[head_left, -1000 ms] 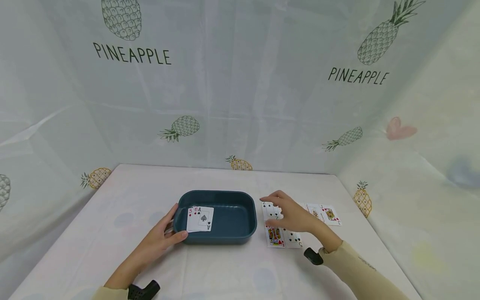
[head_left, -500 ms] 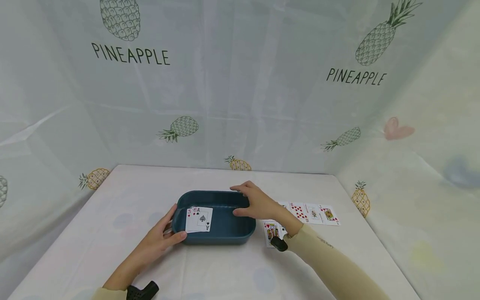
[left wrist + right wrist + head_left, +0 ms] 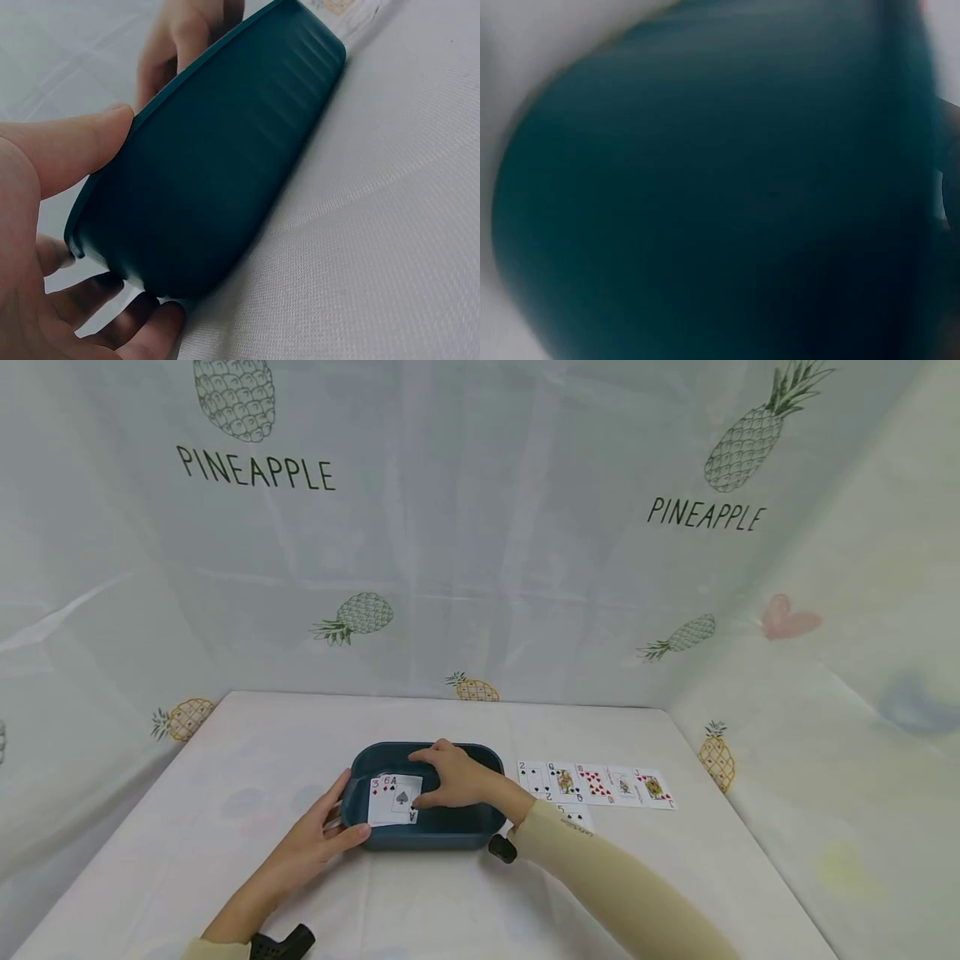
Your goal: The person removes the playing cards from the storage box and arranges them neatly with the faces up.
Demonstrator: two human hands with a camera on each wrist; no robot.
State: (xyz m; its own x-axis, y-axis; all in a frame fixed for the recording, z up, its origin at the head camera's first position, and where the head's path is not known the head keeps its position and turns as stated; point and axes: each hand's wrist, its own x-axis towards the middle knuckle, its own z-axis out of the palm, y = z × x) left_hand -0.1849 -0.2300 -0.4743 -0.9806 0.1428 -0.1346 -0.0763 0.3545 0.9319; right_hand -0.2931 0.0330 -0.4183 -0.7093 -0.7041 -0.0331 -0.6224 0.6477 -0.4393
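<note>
A dark teal tray with rounded corners sits on the white-covered table. My left hand grips its left end; in the left wrist view the thumb rests at the rim and the other fingers curl round the outer wall. Inside lie overlapping playing cards, an ace of spades on top with a 3 and a 6 edge showing. Reaching in from the right, my right hand hovers over the tray, thumb and forefinger spread, thumb tip right at the ace's edge. The blurred tray wall fills most of the right wrist view.
Right of the tray lies a row of face-up cards, among them a 2, a queen and a jack. A 5 card below them is partly covered by my right sleeve. Pineapple-print cloth hangs behind the table.
My right hand has moved left from over the cards on the table to over the tray's cards. The left hand and tray have stayed put.
</note>
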